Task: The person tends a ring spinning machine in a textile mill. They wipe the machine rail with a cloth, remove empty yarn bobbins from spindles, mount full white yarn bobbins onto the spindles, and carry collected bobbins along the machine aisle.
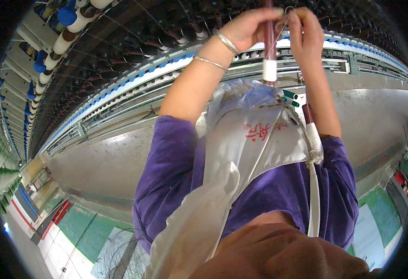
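A dark red bobbin [269, 44] with a band of white yarn [269, 69] round its lower part stands upright in front of the machine. My left hand [250, 28] is curled around its upper part, the fingers partly hidden behind it. Beside it on the right, my right hand [307, 30] pinches a thin white thread [278, 37] that runs slantwise across the bobbin. Below my hands, the white apron's pocket [241, 95] bulges. Green tubes [290, 97] and another dark red bobbin with white yarn [310, 123] stick out next to it.
A long spinning frame with a blue-and-white rail [176, 60] and rows of dark spindles curves behind my hands. White yarn packages and blue knobs [67, 16] line its upper left. A grey metal panel [120, 162] runs below, above a green-and-white floor [78, 228].
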Tool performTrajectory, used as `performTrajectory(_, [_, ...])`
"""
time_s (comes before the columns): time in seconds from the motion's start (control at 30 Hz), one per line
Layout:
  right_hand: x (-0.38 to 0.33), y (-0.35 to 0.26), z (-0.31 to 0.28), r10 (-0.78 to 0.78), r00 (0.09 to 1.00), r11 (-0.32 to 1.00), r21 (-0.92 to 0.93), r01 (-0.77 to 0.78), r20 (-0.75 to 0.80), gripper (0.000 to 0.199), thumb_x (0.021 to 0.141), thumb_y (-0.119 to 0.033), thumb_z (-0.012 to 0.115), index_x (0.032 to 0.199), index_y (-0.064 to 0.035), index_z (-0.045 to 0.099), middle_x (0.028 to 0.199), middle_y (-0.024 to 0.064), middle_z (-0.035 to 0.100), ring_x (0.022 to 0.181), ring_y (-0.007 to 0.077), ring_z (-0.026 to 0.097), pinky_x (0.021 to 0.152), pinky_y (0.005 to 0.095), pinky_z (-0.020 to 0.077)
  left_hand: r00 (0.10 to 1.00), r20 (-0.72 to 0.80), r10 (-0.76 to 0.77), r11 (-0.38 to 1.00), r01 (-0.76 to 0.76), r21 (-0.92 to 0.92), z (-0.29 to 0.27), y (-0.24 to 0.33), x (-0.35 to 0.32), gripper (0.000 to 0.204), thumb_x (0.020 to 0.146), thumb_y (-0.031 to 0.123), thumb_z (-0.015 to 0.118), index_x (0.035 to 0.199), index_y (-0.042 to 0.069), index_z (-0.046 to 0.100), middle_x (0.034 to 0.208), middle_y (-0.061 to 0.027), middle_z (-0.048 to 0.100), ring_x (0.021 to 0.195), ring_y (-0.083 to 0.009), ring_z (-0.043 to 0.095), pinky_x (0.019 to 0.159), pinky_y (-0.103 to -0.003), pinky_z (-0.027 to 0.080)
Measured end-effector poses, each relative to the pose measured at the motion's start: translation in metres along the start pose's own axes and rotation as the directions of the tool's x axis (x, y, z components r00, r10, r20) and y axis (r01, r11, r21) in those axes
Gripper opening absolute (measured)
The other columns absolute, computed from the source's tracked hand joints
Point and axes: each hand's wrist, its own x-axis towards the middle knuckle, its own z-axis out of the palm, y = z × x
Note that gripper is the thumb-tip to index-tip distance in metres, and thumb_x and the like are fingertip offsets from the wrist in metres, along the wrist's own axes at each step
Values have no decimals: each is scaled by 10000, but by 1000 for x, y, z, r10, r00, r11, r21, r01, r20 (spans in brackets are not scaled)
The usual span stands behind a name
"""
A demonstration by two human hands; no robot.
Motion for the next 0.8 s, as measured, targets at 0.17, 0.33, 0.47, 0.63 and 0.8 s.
performTrajectory(0.17, [11, 17, -4, 236, 952, 967, -52, -251, -195, 132, 944, -117, 552, 855, -20, 547, 762, 95, 505, 683, 234, 497, 630, 330, 408, 999, 37, -19, 977, 10, 213, 17, -22, -14, 378, 923, 311, 623, 1176, 36, 565, 925, -71, 658, 835, -146, 656, 769, -301, 546])
performTrajectory(0.33, [17, 48, -15, 646, 757, 479, 824, -304, -96, 239, 1012, -218, 467, 806, -97, 478, 687, -6, 418, 614, 116, 404, 582, 263, 388, 961, 172, -217, 966, 186, 182, 19, -33, -22, 412, 911, 277, 642, 1213, 18, 536, 809, -13, 560, 677, -84, 536, 614, -238, 459])
performTrajectory(0.47, [8, 90, -28, 647, 629, -198, 892, -406, 430, 259, 991, -260, 507, 772, -126, 475, 642, -22, 404, 492, 60, 348, 414, 181, 281, 925, -44, -378, 695, 315, 646, -18, -41, -51, 369, 900, 289, 648, 1178, 59, 569, 765, 74, 485, 660, -26, 443, 559, -199, 371])
performTrajectory(0.63, [-61, 128, 12, 378, 834, 794, 324, -515, 402, 226, 898, -251, 673, 996, -50, 641, 676, 46, 587, 608, 106, 560, 584, 281, 455, 858, -353, -373, 114, 420, 900, -116, -9, -164, 326, 871, 262, 688, 1091, 30, 622, 926, -74, 649, 861, -149, 585, 787, -318, 479])
performTrajectory(0.8, [-81, 154, 59, -64, 768, 981, -103, 166, 637, 200, 840, -257, 684, 982, -116, 690, 805, 126, 676, 752, 341, 657, 672, 446, 531, 468, -872, -141, -318, 813, 488, -187, 43, -327, 448, 772, 244, 724, 1163, 40, 642, 996, -157, 693, 926, -201, 637, 815, -334, 489])
